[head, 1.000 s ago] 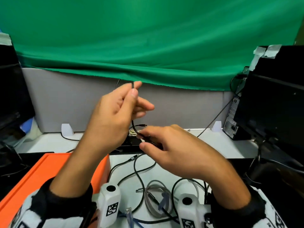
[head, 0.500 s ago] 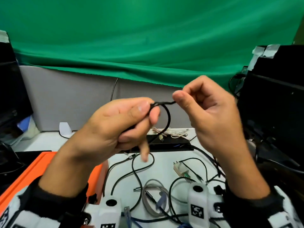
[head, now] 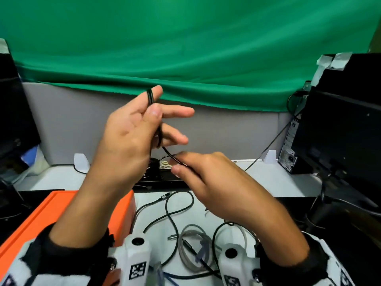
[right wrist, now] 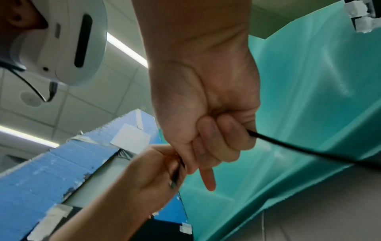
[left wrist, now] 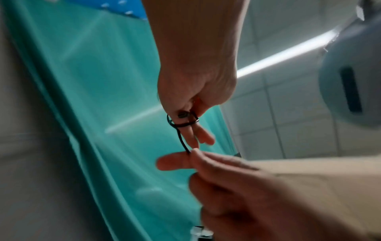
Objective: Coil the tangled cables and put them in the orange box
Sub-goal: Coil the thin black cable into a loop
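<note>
My left hand (head: 153, 114) is raised over the table with a thin black cable (head: 159, 135) looped round its fingers, the thumb pressing the loops in place. The loops (left wrist: 181, 121) show in the left wrist view too. Just below it my right hand (head: 179, 164) pinches the same cable between thumb and forefinger. In the right wrist view the cable (right wrist: 288, 147) trails out of that fist to the right. The orange box (head: 61, 205) stands open at the lower left, partly behind my left forearm. Loose black cables (head: 175, 211), a grey one (head: 192, 240) and a blue one (head: 171, 280) lie tangled on the white table.
A flat black device (head: 165, 181) lies at the back of the table (head: 257, 182) with a pale cable bundle (head: 165, 164) on it. Dark monitors stand at the left (head: 12, 129) and right (head: 340, 131), with a computer tower (head: 288, 159) by the right one. A green cloth (head: 185, 48) hangs behind.
My right hand has dropped from beside the left hand to below it and now pinches the cable further along. My left hand has turned upward with another loop on its fingers.
</note>
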